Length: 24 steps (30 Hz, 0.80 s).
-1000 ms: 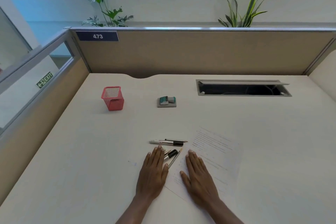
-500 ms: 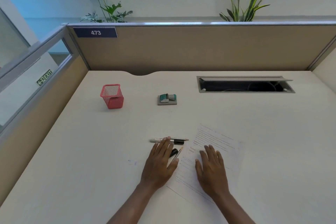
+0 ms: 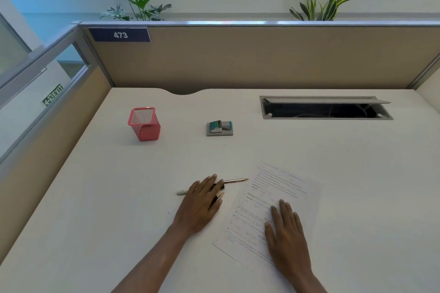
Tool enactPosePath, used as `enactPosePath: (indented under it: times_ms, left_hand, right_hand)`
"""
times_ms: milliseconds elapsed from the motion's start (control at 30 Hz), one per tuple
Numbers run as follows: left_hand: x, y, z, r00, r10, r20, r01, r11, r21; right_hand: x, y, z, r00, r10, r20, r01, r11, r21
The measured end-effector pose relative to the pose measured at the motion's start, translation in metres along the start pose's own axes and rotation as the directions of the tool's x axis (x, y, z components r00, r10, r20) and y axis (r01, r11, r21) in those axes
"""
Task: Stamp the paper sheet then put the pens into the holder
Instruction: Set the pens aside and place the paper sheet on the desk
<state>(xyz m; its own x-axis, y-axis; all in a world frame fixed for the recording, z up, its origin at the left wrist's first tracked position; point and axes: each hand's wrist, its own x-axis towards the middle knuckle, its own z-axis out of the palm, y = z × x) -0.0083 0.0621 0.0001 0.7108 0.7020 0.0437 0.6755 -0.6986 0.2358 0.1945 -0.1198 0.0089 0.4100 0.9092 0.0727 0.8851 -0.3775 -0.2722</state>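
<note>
A printed paper sheet point(image 3: 273, 200) lies tilted on the desk at front right. My right hand point(image 3: 287, 235) rests flat on its lower part, fingers apart. My left hand point(image 3: 201, 204) lies flat over the pens point(image 3: 234, 181) just left of the sheet; a white tip point(image 3: 182, 191) pokes out to the left and a slim gold pen to the right. A green and grey stamp point(image 3: 220, 126) sits on its grey pad further back in the middle. The red mesh holder point(image 3: 144, 123) stands upright at back left, with nothing visible inside.
An open cable slot point(image 3: 326, 108) with a raised lid is cut into the desk at back right. Tan partition walls point(image 3: 262, 59) close the desk at the back and on the left. Plants stand behind the back partition.
Both hands have slid forward. My left hand now covers the pens, and my right hand has moved up and to the right on the sheet. The head camera has tilted down and closer.
</note>
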Motion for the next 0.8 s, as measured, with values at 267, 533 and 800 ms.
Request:
enactPosePath:
  times_ms: [267, 533, 800]
  left_hand:
    - [-0.044, -0.059, -0.023, 0.961, -0.251, -0.117, 0.249, 0.968, -0.028]
    - [-0.068, -0.108, -0.038, 0.863, -0.464, -0.199, 0.461, 0.885, -0.067]
    - [-0.022, -0.057, -0.033, 0.946, -0.231, -0.225, 0.224, 0.973, -0.058]
  right_hand:
    - [0.01, -0.01, 0.002, 0.991, -0.114, 0.075, 0.108, 0.991, 0.079]
    - [0.017, -0.013, 0.009, 0.98, -0.169, 0.109, 0.16, 0.983, 0.089]
    - [0.019, -0.013, 0.008, 0.978, -0.17, 0.118, 0.16, 0.983, 0.086]
